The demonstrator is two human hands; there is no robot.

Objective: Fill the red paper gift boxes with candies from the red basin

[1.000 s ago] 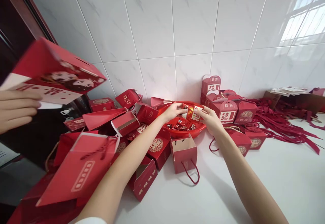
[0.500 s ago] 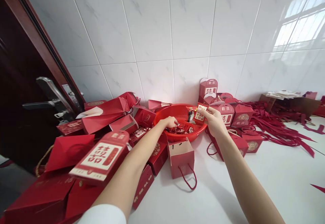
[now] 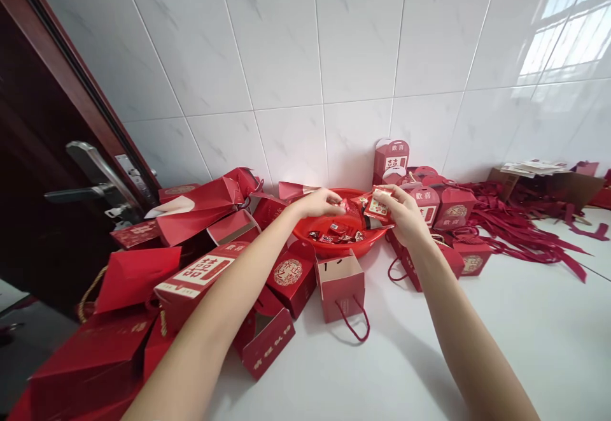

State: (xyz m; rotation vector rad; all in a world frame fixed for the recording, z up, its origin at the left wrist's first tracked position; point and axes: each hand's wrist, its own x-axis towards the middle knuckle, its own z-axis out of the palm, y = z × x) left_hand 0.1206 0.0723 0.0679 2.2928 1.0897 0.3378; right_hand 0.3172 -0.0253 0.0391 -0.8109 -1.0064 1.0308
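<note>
My left hand is closed above the left part of a red plastic basket, pinching a small red wrapped candy at its fingertips. Over the basket's right rim, my right hand grips several red candy packets, the front one with a pale printed face. More wrapped candies in red and dark wrappers lie in the basket. Just in front of it stands a small red gift box with its top open and a cord handle hanging down toward me.
Red gift boxes are heaped on the left, some open, near a dark door with a metal handle. Finished-looking closed boxes stand to the right. Beyond them lie dark red ribbons and a cardboard box on the white table.
My left hand has lifted from the candies in the basket and moved up, close to my right hand. My right hand still holds packets. A box on the left has shifted beside my forearm.
</note>
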